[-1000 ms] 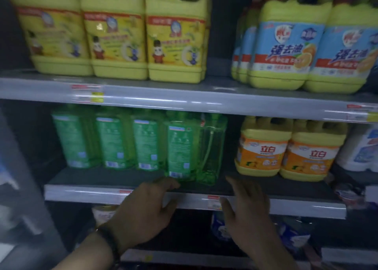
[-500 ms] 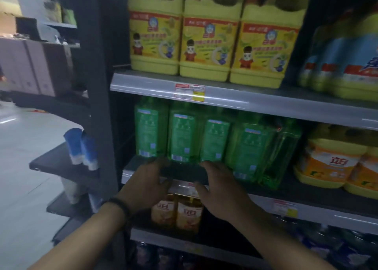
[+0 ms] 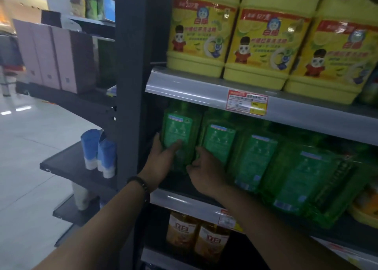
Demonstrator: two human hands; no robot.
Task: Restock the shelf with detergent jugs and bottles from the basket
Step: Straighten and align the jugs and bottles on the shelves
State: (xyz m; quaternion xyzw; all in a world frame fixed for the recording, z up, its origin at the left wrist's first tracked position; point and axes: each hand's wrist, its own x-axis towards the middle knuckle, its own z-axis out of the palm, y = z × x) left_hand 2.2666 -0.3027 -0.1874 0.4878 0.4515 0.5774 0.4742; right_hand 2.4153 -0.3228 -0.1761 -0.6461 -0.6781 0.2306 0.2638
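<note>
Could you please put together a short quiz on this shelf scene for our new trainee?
1. True or false: the yellow jugs stand on the shelf above the green bottles.
2. Which green bottle does the left hand grip? A) the leftmost B) the middle one C) the rightmost
3. What colour are the tubes on the side shelf?
Key: 1 true; 2 A; 3 blue and white.
</note>
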